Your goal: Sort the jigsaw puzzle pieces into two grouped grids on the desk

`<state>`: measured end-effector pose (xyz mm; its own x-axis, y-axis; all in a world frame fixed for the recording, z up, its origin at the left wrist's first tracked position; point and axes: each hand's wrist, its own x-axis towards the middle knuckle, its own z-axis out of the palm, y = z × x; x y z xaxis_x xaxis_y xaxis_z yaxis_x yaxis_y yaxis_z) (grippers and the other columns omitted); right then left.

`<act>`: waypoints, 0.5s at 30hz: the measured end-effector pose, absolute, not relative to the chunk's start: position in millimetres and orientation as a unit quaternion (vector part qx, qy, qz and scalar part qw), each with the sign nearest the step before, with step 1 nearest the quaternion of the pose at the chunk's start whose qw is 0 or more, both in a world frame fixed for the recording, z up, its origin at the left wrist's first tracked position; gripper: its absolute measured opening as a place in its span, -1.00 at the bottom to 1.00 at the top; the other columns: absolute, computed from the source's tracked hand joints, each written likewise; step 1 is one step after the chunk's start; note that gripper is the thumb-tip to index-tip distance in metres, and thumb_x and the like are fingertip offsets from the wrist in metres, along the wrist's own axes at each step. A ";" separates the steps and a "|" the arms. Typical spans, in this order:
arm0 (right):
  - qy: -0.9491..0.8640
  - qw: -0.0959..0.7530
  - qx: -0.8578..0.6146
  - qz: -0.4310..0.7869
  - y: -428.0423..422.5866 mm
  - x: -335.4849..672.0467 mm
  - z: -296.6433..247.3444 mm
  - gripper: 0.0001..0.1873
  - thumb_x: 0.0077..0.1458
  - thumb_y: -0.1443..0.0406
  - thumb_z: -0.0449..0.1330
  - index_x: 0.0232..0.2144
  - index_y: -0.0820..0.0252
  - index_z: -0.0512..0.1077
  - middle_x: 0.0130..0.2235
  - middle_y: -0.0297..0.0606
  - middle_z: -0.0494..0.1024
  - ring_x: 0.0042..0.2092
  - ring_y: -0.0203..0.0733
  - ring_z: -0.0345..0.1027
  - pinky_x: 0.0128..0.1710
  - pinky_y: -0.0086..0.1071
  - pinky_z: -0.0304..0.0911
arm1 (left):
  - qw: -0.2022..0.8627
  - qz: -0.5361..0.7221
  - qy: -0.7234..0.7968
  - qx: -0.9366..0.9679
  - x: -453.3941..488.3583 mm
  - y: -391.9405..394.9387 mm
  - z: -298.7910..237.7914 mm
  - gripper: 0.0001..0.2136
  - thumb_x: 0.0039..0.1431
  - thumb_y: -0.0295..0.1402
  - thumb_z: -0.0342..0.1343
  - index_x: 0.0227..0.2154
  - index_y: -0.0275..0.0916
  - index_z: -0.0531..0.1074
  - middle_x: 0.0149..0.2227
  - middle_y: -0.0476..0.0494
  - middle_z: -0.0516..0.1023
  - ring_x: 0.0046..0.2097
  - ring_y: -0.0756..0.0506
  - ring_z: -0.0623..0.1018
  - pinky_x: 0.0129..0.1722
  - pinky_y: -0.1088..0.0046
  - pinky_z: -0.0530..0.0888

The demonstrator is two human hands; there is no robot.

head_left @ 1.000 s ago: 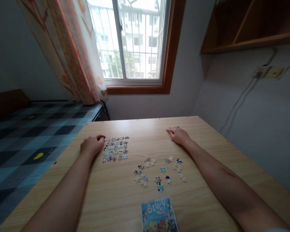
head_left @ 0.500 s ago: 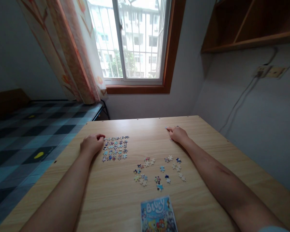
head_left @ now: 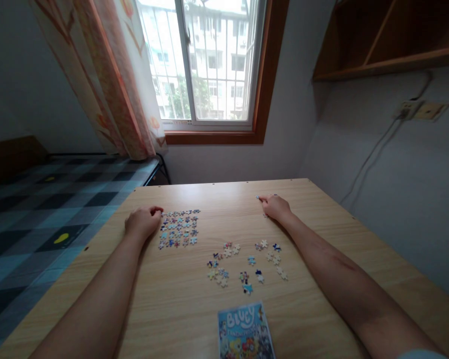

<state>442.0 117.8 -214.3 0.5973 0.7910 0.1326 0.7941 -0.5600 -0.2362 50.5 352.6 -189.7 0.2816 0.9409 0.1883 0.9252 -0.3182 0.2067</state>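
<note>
My left hand (head_left: 144,222) rests on the table with its fingers curled, at the left edge of a grid of small puzzle pieces (head_left: 178,229). Its fingertips lie beside the top left piece; whether anything is inside them is hidden. Farther off on the right, my right hand (head_left: 277,207) has its fingertips on a small bluish puzzle piece (head_left: 257,197). A few other pieces show partly around this hand. Loose puzzle pieces (head_left: 251,260) are scattered in the middle, some with the pale back up and some with the coloured face up.
A blue picture box marked "Bluey" (head_left: 244,331) lies at the near edge of view on the wooden table (head_left: 172,304). Left of the table is a bed with a checked cover (head_left: 71,199). A window and curtain are behind; a shelf (head_left: 392,67) hangs at right.
Both hands stay in almost the same places, the right still at the same puzzle piece. The view has shifted very slightly.
</note>
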 end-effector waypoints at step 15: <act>-0.441 0.126 -0.889 -0.004 116.0 438.4 -212.9 -0.54 0.29 0.19 0.01 0.15 -0.15 0.50 0.08 -0.25 0.60 0.05 -0.06 0.51 0.01 -0.31 0.38 | 0.035 0.146 0.582 0.799 50.7 351.4 -188.4 -0.64 0.14 -0.19 0.03 -0.10 -0.08 0.65 -0.02 -0.19 0.65 -0.01 -0.33 0.57 -0.05 0.24 0.48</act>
